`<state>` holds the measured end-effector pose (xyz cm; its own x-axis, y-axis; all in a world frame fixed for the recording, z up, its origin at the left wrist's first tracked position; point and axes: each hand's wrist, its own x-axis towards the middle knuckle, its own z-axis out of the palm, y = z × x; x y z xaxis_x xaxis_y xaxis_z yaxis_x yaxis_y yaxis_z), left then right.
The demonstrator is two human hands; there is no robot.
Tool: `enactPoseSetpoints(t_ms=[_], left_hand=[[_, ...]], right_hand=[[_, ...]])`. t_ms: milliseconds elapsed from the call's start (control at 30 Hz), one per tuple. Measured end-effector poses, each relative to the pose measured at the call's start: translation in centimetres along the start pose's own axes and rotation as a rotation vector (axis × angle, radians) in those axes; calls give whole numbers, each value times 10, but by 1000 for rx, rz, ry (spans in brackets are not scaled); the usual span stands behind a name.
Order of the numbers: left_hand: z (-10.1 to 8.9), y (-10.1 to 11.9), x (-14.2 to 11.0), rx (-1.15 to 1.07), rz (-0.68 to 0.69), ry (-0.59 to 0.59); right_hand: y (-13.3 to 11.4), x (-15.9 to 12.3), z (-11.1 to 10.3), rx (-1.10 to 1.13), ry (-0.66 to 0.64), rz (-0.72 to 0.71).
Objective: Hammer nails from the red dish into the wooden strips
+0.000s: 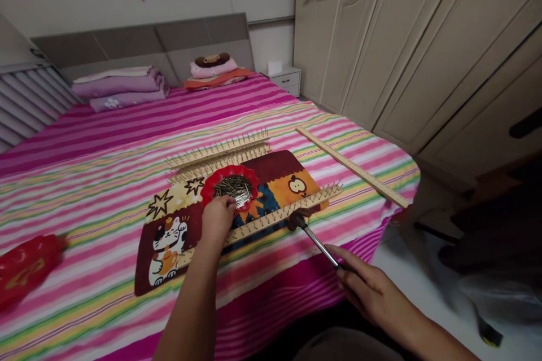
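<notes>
My left hand (219,215) reaches to the near rim of a red scalloped bowl (205,192) full of loose nails (232,186). Its fingers are pinched together at the nails; what lies between them is too small to make out. In my right hand (364,279) is a hammer (315,240), gripped by its dark handle end. The hammer's head rests low against the near side of a wooden strip (271,219) studded with upright nails. That strip lies slantwise across a patterned mat (192,248), partly hidden behind my left forearm.
Two more nail-studded strips (220,152) lie beyond the bowl. A plain wooden strip (351,166) lies to the right, near the bed's edge. Another red dish (29,265) sits at the left. Folded bedding (122,87) is stacked by the headboard, and wardrobes (381,28) stand at the right.
</notes>
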<state>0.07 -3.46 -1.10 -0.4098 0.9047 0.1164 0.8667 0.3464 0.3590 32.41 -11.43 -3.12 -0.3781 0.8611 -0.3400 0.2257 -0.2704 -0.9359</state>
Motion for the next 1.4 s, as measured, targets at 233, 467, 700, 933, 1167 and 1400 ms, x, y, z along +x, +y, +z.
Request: enactPoseSetpoints(t_ms=[233,467,700,933,1167,1400], left_hand=[[11,7,36,145,-42,-271],[9,5,39,108,0,-307],[-1,-7,34,-25,6,-208],[-34,-15,-6,-1035,-265,-128],[-49,-36,-86,-1297,-515,-78],[-22,-51,-108,-1248,-509,178]], right_hand=[[5,3,-4,-11,-24,-31],[2,4,0,-17,31,-15],[10,5,0,20,13,-58],[15,4,2,33,-5,-72],[10,1,6,27,-26,-1],[-15,-7,15,-8,-43,-2]])
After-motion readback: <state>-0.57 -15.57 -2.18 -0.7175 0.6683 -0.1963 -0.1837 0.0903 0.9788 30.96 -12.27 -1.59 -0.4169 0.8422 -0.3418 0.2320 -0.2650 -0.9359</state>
